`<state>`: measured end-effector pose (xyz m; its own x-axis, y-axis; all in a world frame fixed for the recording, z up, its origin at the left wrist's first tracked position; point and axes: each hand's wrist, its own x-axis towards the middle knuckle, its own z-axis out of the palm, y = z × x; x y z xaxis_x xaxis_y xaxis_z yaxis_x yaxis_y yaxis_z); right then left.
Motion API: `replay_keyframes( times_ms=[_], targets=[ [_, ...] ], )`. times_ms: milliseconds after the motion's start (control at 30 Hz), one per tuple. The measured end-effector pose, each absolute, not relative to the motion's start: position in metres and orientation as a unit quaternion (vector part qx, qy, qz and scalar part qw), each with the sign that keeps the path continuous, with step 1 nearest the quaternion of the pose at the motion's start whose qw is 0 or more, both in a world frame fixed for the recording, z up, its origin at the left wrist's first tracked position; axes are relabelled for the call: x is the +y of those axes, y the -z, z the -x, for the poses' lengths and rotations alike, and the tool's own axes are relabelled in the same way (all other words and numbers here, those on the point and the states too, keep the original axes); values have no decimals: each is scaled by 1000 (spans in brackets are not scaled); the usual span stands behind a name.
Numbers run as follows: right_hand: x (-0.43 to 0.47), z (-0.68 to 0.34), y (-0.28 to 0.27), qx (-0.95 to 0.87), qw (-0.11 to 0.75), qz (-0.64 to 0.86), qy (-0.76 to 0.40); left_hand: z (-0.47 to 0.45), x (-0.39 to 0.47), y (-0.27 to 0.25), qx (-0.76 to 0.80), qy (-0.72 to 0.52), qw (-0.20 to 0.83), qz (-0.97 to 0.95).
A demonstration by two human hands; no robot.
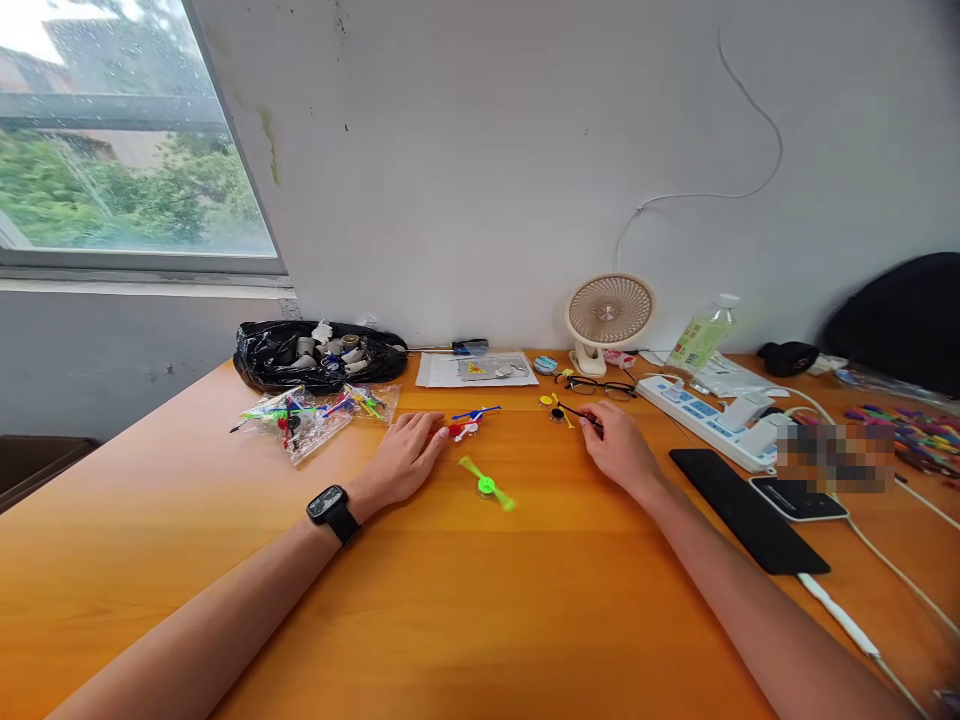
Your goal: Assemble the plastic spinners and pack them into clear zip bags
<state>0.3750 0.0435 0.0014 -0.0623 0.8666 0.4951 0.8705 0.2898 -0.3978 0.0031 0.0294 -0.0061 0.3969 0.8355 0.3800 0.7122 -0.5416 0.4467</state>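
My left hand [409, 455] lies flat on the wooden table, wearing a black watch. Its fingertips are beside a cluster of small propeller spinners with red, white and blue parts [469, 424]. My right hand [616, 446] rests on the table with curled fingers around one end of a black propeller spinner [557, 413]. A yellow propeller spinner [547, 401] lies against the black one. Between my hands, nearer to me, a green propeller spinner [487, 487] stands on the table, its blade ends smeared by motion.
Clear bags of spinners [300, 420] and a black plastic bag [319, 355] lie at the left. Paper [442, 370], a small fan [609, 312], glasses [600, 387] and a bottle [705, 335] line the back. A power strip [709, 420] and black phone [746, 510] are at the right.
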Motion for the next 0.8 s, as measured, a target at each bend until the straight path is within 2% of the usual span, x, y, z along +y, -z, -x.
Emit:
replay_keyframes(
  times_ms=[367,533,800],
  targets=[
    [40,-374,-1,-712,271,648,4,-4,29,6,461,-283,100,-835],
    [40,-374,-2,-707,279,650,22,-4,29,6,452,-281,93,-842],
    [35,-369,-10,-690,245,680,19,-4,28,6,449,-290,84,-841]
  ],
)
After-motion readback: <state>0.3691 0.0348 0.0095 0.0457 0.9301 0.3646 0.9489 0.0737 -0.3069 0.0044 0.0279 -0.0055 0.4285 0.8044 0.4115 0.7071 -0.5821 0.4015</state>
